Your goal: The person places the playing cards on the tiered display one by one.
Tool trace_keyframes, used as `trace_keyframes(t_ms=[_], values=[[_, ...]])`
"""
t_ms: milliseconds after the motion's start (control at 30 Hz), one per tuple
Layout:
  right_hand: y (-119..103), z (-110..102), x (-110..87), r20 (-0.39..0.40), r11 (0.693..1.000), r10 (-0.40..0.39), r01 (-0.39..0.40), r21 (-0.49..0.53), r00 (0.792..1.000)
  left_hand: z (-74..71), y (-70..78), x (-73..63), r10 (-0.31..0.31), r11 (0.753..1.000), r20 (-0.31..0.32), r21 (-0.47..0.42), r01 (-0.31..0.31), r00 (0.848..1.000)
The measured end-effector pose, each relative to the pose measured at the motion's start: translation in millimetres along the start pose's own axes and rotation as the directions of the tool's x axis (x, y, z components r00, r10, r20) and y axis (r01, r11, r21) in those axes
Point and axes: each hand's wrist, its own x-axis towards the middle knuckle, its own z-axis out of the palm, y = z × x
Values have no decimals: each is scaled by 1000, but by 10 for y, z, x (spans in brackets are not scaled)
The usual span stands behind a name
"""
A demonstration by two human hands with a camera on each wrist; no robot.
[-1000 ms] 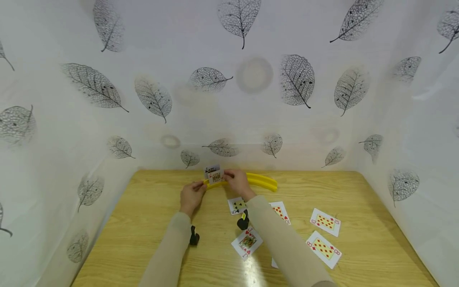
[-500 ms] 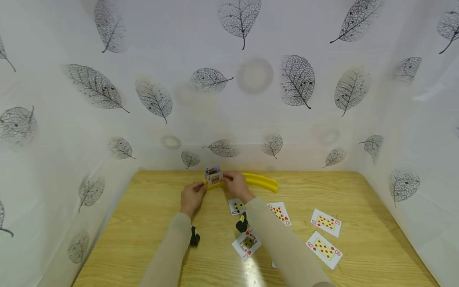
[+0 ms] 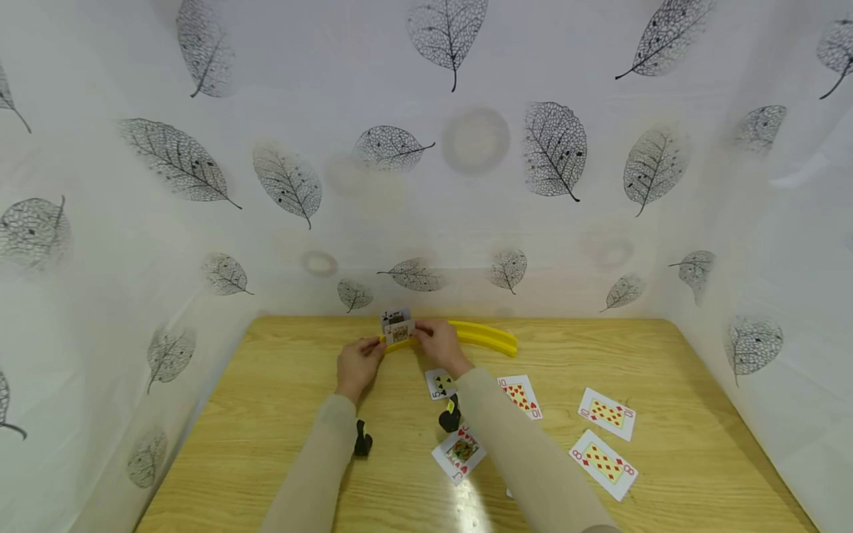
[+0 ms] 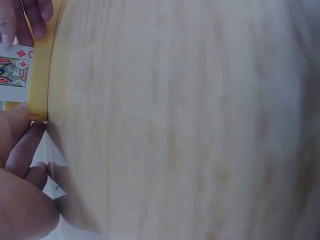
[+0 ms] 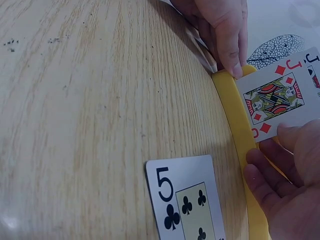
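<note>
Pinching the right end of a white rectangular jack of diamonds card, the right hand holds it at a curved yellow holder near the far edge of the pale wood-grain table. The card stands face toward the person, its lower edge at the holder's groove; how deep it sits cannot be told. Just behind it, a white black-suited jack card stands upright at the holder, its lower part hidden. The left hand grips the holder's left end between thumb and fingers. The holder's right end reaches past the right hand. A white five of clubs card lies flat in front of the holder. Toward the table's right edge lie a white ten of diamonds card and, nearer the near right corner, a white eight of diamonds card.
</note>
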Motion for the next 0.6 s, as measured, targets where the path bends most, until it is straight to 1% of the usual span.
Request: trace_keyframes(t_ms=[133,300,367,500,600], values=[[-14,-17,-7,6,1000,2,-2,-4,1000,-1,2,-4,7,1000,-6,7,-7,1000],[-6,-87,-30,39,999,38,-39,29,999,7,-6,-6,2,1000,-2,8,-2,1000],[4,-137,-41,59,997,54,-57,43,997,10,-15,-3,-1,1000,3,10,1,1000],[9,-271,-67,101,997,58,-63,40,993,9,-33,10,-7,1000,11,-5,7,1000],[9,-382,-93,128,998,52,-54,9,990,2,-48,20,-11,1000,14,-24,11,1000]])
